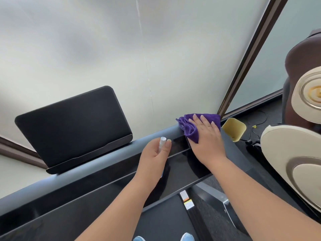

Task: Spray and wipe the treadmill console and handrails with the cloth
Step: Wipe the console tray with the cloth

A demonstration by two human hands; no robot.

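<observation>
**Purple cloth pressed to the right end of the treadmill console**

Head view: the treadmill console (104, 181) runs as a long, glossy black band from lower left to the right, with a rounded grey front rail (97, 160) along its far edge. A dark tablet-like display screen (73, 126) stands tilted on that rail at the left. Behind it rises a frosted glass wall (121, 49), split by a dark brown frame post (250, 56) on the right. Below the console, the black running belt (165, 220) shows, with a small orange-and-white label (186, 200) at its side rail and two blue shoe tips (187, 237) at the bottom edge.

The right hand (206, 136) lies flat, fingers straight and spread, pressing the purple cloth (189, 126) onto the right end of the console where it meets the front rail; the cloth bunches out to the left of the fingers. The left hand (154, 157) hovers over the console just beside it, fingers curled around a small white spray bottle (162, 143) whose top points upward; a bit of blue shows beneath the palm.

On the dark floor to the right sits a pale yellow bin (234, 130), tilted in this wide view; whether it holds anything cannot be told. Near it lies a thin black cable (250, 129). A brown and cream massage chair (298, 153) fills the right edge.
</observation>
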